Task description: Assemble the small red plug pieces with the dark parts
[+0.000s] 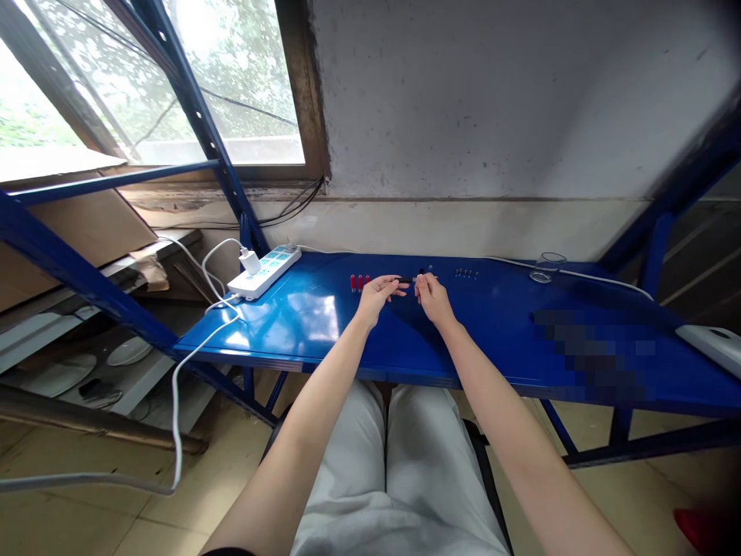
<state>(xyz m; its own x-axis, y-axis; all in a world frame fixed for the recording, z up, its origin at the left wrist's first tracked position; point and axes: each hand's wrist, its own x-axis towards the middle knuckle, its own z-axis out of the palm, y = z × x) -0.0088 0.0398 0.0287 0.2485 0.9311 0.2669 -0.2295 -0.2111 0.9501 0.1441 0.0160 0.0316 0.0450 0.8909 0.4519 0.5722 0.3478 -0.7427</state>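
Over the blue table (301, 328), both my hands meet in front of me. My left hand (377, 296) is closed around a slim black rod-like piece (404, 279), which points to the right. The fingers of my right hand (434, 300) are pinched at the rod's right end; what exactly they hold is too small to make out. Several short red cylinders (353, 283) stand in a row just behind my left hand. Small shiny metal pieces (466, 273) lie to the right of my right hand. A small dark piece (421, 271) shows just behind my fingers.
A white power strip (266, 272) with a plugged-in charger (250, 261) sits at the table's left end, its white cable (177, 401) hanging down. A clear glass (547, 267) stands at the back right. Blue frame posts (194, 100) rise at both sides. A white device (712, 346) lies far right.
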